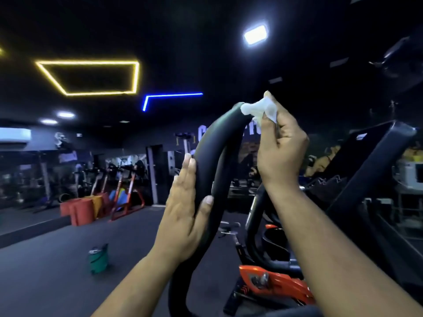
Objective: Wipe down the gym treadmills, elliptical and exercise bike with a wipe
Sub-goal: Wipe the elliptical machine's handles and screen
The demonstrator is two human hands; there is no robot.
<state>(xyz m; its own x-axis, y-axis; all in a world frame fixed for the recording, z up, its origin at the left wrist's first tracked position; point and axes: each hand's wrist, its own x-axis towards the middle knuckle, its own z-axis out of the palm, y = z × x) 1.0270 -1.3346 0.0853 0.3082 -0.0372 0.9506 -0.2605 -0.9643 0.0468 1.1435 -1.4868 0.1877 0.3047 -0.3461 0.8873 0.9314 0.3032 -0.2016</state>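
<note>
We see our left hand point(185, 213) resting on the side of a curved black handle point(212, 161), its fingers point(188, 170) straight and together along the padding with the thumb wrapped round the near side. Our right hand point(280, 147) pinches a crumpled white wipe point(261, 109), fingers curled round it, and presses it against the handle's top end. A green bucket point(98, 259) stands on the floor point(68, 271) to the left, an orange exercise bike point(274, 284) low on the right.
</note>
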